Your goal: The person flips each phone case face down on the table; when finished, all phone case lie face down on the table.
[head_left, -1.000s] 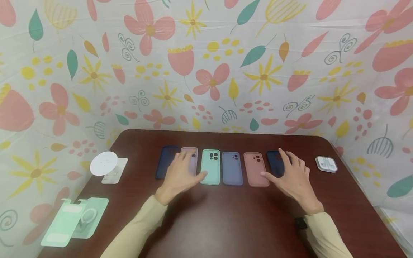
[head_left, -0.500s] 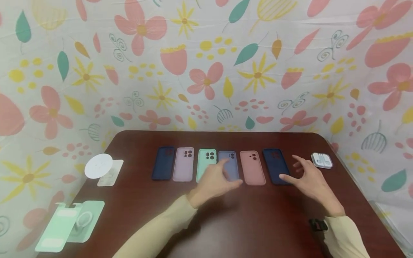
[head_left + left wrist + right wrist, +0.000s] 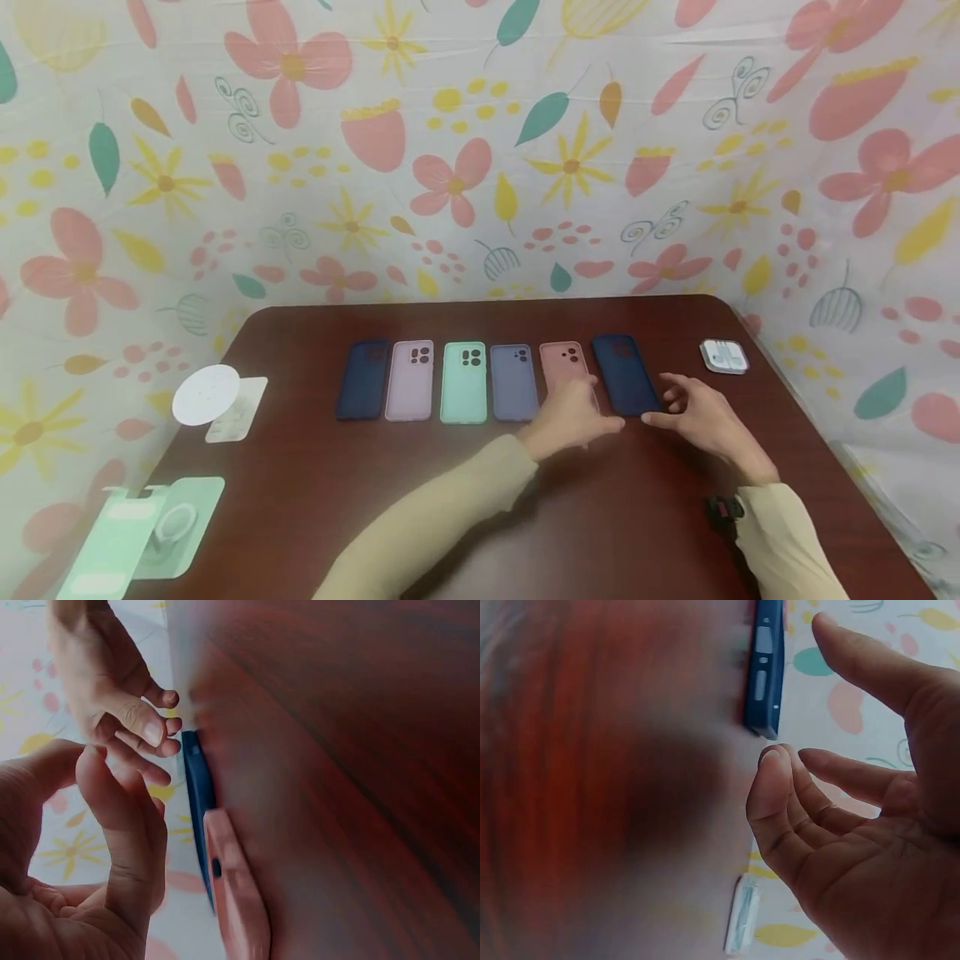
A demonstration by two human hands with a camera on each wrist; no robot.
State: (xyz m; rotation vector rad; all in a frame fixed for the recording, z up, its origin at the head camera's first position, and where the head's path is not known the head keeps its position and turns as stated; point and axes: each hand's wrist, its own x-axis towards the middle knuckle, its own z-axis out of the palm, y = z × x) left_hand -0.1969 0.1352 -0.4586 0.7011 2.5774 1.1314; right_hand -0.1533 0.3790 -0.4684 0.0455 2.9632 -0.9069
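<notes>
Several phone cases lie in a row across the table. From the left come a dark blue case (image 3: pixel 363 379), a lilac case (image 3: pixel 409 381), a mint case (image 3: pixel 464 383), a slate-blue case (image 3: pixel 513 383), a pink case (image 3: pixel 564 360) and another dark blue case (image 3: pixel 626 375). My left hand (image 3: pixel 567 419) hovers over the pink case's lower part and hides it, thumb and fingers loosely bent around nothing. Just right of the right-hand dark blue case is my right hand (image 3: pixel 705 421), its thumb near the case's lower corner. In the right wrist view, its loosely curved fingers (image 3: pixel 769 787) hold nothing.
A small clear box with white earphones (image 3: pixel 724 356) lies at the right. On the left stand a white round-topped stand (image 3: pixel 206 394) and a mint folding stand (image 3: pixel 120 533). Floral cloth (image 3: pixel 450 167) hangs behind the table (image 3: pixel 420 500).
My left hand has swept rightward from the lilac and mint cases to the pink one. My right hand has moved off the right-hand dark blue case to its right side. The view has shifted right.
</notes>
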